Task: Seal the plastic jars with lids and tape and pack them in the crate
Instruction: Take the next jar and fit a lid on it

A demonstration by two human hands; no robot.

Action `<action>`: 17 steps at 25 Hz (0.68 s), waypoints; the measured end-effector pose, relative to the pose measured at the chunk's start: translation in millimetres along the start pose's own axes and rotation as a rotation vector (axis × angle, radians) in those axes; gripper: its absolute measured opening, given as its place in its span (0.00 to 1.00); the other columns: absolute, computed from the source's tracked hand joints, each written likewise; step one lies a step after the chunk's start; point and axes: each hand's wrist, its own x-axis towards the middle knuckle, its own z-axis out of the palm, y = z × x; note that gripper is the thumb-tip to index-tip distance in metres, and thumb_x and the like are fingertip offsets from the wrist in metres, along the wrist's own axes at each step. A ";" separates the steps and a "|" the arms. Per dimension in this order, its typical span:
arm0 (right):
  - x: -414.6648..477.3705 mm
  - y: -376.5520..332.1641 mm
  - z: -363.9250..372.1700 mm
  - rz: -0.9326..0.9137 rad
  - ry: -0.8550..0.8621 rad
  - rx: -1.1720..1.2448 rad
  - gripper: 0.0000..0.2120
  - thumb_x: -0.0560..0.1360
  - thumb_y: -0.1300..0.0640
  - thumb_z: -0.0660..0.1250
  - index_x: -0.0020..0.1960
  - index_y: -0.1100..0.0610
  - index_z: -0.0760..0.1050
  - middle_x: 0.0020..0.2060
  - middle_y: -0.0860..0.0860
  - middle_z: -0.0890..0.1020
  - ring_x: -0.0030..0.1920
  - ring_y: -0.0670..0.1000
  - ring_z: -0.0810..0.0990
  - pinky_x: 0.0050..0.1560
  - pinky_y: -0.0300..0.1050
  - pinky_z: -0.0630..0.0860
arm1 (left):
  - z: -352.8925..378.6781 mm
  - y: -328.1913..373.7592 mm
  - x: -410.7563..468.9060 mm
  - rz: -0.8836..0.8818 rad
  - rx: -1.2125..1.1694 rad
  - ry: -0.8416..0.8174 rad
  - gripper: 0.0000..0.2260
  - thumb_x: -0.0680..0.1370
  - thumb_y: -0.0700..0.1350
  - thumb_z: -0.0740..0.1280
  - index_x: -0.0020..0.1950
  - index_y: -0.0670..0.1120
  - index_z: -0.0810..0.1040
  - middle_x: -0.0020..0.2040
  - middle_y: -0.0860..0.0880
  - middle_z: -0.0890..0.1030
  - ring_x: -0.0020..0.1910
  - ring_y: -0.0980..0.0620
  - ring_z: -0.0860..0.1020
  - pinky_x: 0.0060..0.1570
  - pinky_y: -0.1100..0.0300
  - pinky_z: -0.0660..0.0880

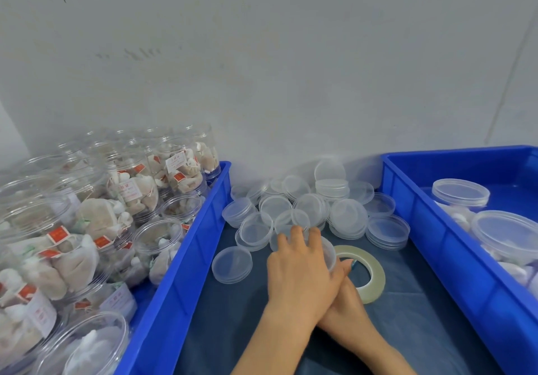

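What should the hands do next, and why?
Probably lift the tape roll with the right hand, which lies right beside it. The left hand covers a clear round piece, seemingly a lid, so taping looks like the next step. But the hands hide whether that piece sits on a jar.

Pale grey-white wall (291, 69), plain and evenly lit, rising directly behind the table (413, 325), whose surface is dark blue-grey. Faint grey smudges (139, 52) mark the wall at left; a thin slanting line (513, 77) crosses it at right.
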 end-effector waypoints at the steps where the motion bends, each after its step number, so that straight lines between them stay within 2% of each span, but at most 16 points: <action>1: 0.3 0.5 -0.4 0.013 -0.008 0.008 0.24 0.63 0.55 0.75 0.56 0.41 0.74 0.48 0.43 0.84 0.50 0.44 0.83 0.44 0.36 0.78 | 0.7 -3.0 1.1 0.049 -0.055 0.008 0.30 0.74 0.68 0.55 0.71 0.53 0.67 0.67 0.51 0.70 0.63 0.47 0.70 0.53 0.53 0.73; 2: -0.5 2.0 -1.1 0.024 -0.011 0.028 0.25 0.62 0.56 0.76 0.56 0.43 0.74 0.47 0.44 0.84 0.48 0.44 0.83 0.43 0.37 0.78 | 0.9 -9.6 3.5 0.125 -0.142 0.004 0.25 0.75 0.65 0.59 0.68 0.55 0.70 0.65 0.54 0.71 0.63 0.50 0.70 0.56 0.55 0.73; 4: -2.6 3.1 -2.4 0.031 -0.002 0.064 0.30 0.61 0.58 0.77 0.59 0.43 0.72 0.50 0.44 0.83 0.51 0.43 0.83 0.47 0.35 0.77 | -3.7 -28.9 10.7 0.306 -0.337 -0.067 0.18 0.73 0.60 0.66 0.62 0.60 0.74 0.61 0.61 0.73 0.62 0.58 0.69 0.61 0.60 0.70; 5: -2.9 2.3 -2.9 0.030 0.000 0.064 0.32 0.62 0.58 0.77 0.61 0.43 0.69 0.53 0.42 0.82 0.54 0.43 0.82 0.49 0.33 0.76 | -7.0 -38.0 15.5 0.387 -0.404 -0.125 0.17 0.71 0.60 0.68 0.59 0.60 0.75 0.60 0.63 0.74 0.61 0.62 0.69 0.61 0.62 0.68; 7: -2.5 -2.9 -4.3 0.032 -0.019 0.048 0.34 0.63 0.57 0.77 0.61 0.36 0.67 0.55 0.39 0.81 0.57 0.41 0.80 0.52 0.30 0.74 | -10.5 -46.6 24.4 0.487 -0.503 -0.225 0.16 0.71 0.63 0.69 0.56 0.60 0.78 0.58 0.64 0.76 0.62 0.61 0.71 0.62 0.61 0.69; 9: -1.3 -6.1 -5.1 0.033 -0.048 0.053 0.32 0.62 0.56 0.76 0.57 0.30 0.68 0.55 0.39 0.81 0.57 0.41 0.80 0.53 0.31 0.74 | -11.9 -43.8 31.8 0.511 -0.640 -0.275 0.12 0.72 0.62 0.71 0.49 0.57 0.82 0.54 0.61 0.80 0.59 0.58 0.75 0.59 0.58 0.71; 10: -1.5 -5.4 -6.0 0.043 -0.066 0.064 0.31 0.62 0.56 0.76 0.57 0.31 0.70 0.54 0.40 0.81 0.56 0.42 0.81 0.53 0.33 0.75 | -13.7 -41.2 35.1 0.495 -0.731 -0.318 0.09 0.73 0.59 0.72 0.46 0.55 0.84 0.52 0.59 0.82 0.57 0.56 0.77 0.57 0.59 0.73; 12: -1.8 -4.2 -8.8 0.068 -0.102 0.091 0.28 0.61 0.57 0.75 0.57 0.38 0.73 0.52 0.45 0.83 0.54 0.45 0.82 0.53 0.39 0.77 | -19.9 -36.9 39.4 0.464 -0.860 -0.421 0.08 0.74 0.52 0.73 0.46 0.49 0.86 0.50 0.55 0.84 0.56 0.55 0.78 0.55 0.64 0.73; 13: -1.6 -3.6 -7.5 0.070 -0.102 0.100 0.28 0.62 0.58 0.74 0.59 0.41 0.74 0.51 0.46 0.84 0.54 0.46 0.83 0.53 0.41 0.78 | -22.2 -37.4 40.0 0.469 -0.826 -0.401 0.09 0.74 0.53 0.73 0.50 0.51 0.86 0.52 0.56 0.84 0.57 0.57 0.77 0.57 0.63 0.71; 15: -1.6 -1.9 -2.8 0.063 -0.108 0.113 0.31 0.63 0.59 0.75 0.64 0.47 0.70 0.54 0.46 0.83 0.57 0.46 0.82 0.56 0.43 0.78 | -25.1 -42.7 35.5 0.446 -0.533 -0.273 0.22 0.71 0.66 0.70 0.62 0.62 0.78 0.60 0.63 0.77 0.63 0.63 0.71 0.62 0.61 0.68; 17: -3.1 -3.9 -3.3 0.065 -0.082 0.136 0.33 0.64 0.59 0.77 0.66 0.49 0.68 0.55 0.46 0.83 0.56 0.45 0.82 0.55 0.45 0.79 | -31.0 -47.1 22.1 0.282 -0.160 -0.180 0.35 0.65 0.79 0.57 0.69 0.67 0.67 0.61 0.64 0.70 0.62 0.63 0.67 0.57 0.59 0.69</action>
